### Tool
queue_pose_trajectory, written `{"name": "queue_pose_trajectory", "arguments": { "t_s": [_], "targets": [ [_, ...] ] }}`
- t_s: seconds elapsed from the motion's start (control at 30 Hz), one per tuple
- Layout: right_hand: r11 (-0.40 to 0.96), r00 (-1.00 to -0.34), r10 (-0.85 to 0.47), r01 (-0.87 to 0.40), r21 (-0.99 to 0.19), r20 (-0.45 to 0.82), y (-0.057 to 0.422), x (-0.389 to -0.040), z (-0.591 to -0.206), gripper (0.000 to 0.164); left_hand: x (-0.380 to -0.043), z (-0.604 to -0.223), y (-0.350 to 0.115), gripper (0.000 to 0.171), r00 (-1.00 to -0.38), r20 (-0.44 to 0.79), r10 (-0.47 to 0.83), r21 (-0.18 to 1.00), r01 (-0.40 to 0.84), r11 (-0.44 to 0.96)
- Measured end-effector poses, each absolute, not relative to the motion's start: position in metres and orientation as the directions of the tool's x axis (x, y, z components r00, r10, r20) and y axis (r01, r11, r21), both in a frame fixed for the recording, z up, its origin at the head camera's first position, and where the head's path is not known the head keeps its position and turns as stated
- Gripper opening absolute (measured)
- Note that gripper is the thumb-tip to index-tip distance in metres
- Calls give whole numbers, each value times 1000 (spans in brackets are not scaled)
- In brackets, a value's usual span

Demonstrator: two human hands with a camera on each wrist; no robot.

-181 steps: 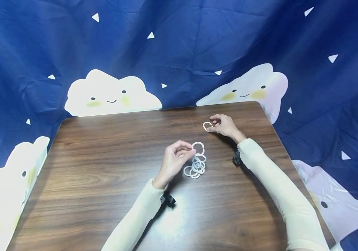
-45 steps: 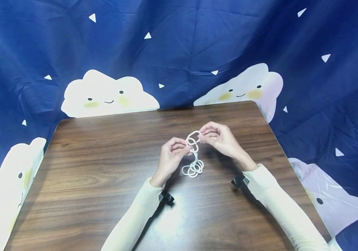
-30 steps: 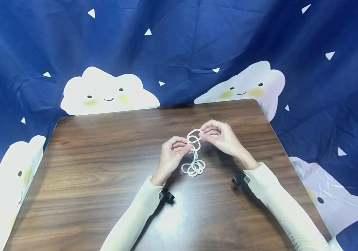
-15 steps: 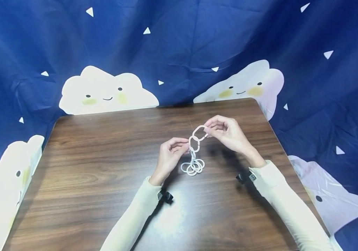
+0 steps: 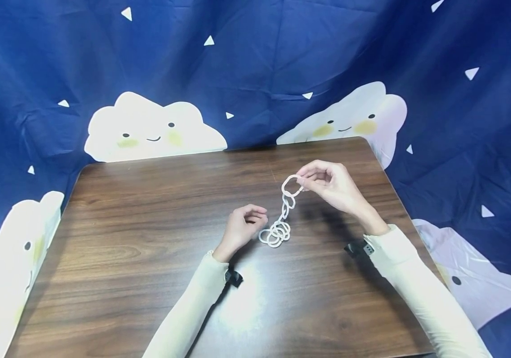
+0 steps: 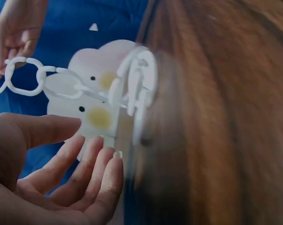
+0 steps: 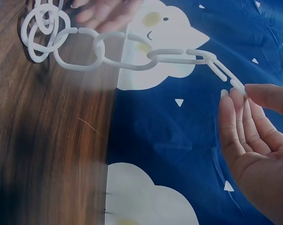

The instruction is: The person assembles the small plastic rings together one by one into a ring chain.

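Observation:
A chain of white plastic C-shaped links (image 5: 285,211) hangs from my right hand (image 5: 329,184), which pinches the top link (image 5: 284,185) between thumb and fingertips. Below, the rest of the chain bunches in a small heap (image 5: 275,234) on the wooden table. In the right wrist view, several links (image 7: 125,61) stretch out from the pinched end toward that heap. My left hand (image 5: 243,226) is beside the chain on its left, holding nothing. Its fingers are loosely bent, with thumb and fingertips apart, in the left wrist view (image 6: 80,173).
The brown wood-grain table (image 5: 139,238) has rounded back corners. A blue curtain (image 5: 255,64) with white clouds and small triangles hangs close behind it and at both sides. Each wrist wears a small black camera (image 5: 234,277) under a cream sleeve (image 5: 188,308).
My right hand joined its separate link to the chain's end, then drew up and right, lifting more links off the table. My left hand let go of the chain and moved slightly down.

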State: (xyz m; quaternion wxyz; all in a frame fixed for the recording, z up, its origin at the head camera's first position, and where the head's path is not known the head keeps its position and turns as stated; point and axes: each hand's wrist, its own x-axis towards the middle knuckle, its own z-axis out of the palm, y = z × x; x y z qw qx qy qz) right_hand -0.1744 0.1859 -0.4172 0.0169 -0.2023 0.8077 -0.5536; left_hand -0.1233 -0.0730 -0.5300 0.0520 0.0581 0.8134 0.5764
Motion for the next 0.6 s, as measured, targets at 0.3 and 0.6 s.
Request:
{"name": "queue_pose_trajectory", "arguments": {
  "t_s": [0.3,0.6],
  "targets": [
    [288,-921,-339,-293,-911,189,194,-177,-412,18,-117,-535,-73,34,-974,-28,226,830,103,548],
    [269,-940,-281,-272,-924,195,207,-182,-409,18,-110,-527,-75,22,-972,-12,234,718,154,679]
  ]
}}
